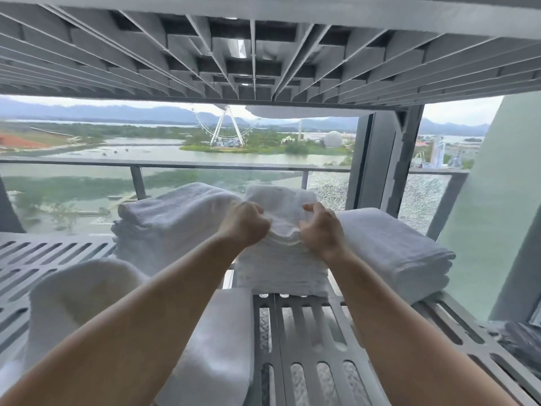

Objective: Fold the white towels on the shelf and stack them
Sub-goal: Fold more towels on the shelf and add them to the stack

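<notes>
A tall stack of folded white towels (281, 268) stands at the middle of the grey slatted shelf (316, 332). My left hand (244, 222) and my right hand (320, 227) both pinch the top towel (282, 205) of that stack at its near edge, fingers curled into the cloth. A larger folded pile of white towels (172, 227) lies to the left of the stack. Another folded pile (392, 247) sits to its right. A loose, unfolded white towel (87, 294) lies bunched at the near left.
A second grey slatted shelf (263, 54) hangs close overhead. A grey upright post (377, 159) stands behind the right pile. Behind the shelf is a glass balcony railing (175, 165) with water and a Ferris wheel beyond. A dark crumpled object (521, 344) lies at the far right.
</notes>
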The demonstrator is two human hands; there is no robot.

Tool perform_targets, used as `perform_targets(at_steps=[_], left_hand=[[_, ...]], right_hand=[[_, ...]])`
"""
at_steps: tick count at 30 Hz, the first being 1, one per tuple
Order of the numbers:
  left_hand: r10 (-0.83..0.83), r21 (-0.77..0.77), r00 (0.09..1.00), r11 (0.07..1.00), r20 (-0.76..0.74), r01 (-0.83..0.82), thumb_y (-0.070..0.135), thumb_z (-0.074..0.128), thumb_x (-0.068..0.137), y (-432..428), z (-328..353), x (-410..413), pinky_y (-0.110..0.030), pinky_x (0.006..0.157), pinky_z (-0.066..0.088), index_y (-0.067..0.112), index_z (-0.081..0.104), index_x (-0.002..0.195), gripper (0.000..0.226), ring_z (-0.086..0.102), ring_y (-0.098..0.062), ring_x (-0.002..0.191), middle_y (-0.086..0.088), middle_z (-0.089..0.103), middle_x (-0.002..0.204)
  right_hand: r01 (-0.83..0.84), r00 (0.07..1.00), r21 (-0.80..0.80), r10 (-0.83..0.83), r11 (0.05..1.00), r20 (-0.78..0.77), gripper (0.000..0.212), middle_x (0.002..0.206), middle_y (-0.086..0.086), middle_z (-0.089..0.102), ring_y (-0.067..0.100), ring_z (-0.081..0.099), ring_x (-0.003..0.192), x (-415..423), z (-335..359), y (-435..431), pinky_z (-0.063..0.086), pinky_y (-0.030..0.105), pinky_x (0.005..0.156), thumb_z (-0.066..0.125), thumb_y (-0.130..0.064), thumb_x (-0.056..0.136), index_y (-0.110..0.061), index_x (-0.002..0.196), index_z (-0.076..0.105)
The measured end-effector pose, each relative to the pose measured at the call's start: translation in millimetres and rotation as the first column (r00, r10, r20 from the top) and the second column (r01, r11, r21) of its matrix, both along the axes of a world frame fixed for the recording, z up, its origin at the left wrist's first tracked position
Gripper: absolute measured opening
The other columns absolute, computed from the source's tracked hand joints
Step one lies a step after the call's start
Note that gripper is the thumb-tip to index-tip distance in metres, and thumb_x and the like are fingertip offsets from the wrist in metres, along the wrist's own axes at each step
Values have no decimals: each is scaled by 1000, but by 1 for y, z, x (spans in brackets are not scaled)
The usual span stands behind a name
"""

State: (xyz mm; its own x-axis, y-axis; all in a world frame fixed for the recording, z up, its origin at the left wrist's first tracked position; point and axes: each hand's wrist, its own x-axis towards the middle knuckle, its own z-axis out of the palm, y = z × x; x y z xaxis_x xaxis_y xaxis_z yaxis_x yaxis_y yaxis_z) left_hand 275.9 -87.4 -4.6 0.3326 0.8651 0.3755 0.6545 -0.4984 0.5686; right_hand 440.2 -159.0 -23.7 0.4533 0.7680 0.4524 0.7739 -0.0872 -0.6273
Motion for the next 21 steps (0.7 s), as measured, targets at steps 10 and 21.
perform_targets(at_steps=[10, 21], left_hand=[[66, 201, 919, 979, -388, 15, 58, 42, 95, 30, 44, 21, -42, 94, 45, 11, 70, 106, 56, 55, -34, 116, -15, 66, 122], [-162, 53, 899, 978, -407, 201, 43, 33, 106, 61, -9, 34, -35, 125, 6, 18, 34, 155, 56, 10, -21, 155, -11, 20, 166]], right_hand=[[167, 979, -64, -158, 984, 126, 40, 128, 16, 53, 36, 49, 120, 3, 33, 10, 45, 42, 102, 45, -21, 90, -17, 123, 67], [-62, 997, -177, 69, 982, 32, 53, 161, 5, 33, 18, 27, 148, 25, -8, 36, 18, 33, 123, 40, -34, 101, -20, 152, 40]])
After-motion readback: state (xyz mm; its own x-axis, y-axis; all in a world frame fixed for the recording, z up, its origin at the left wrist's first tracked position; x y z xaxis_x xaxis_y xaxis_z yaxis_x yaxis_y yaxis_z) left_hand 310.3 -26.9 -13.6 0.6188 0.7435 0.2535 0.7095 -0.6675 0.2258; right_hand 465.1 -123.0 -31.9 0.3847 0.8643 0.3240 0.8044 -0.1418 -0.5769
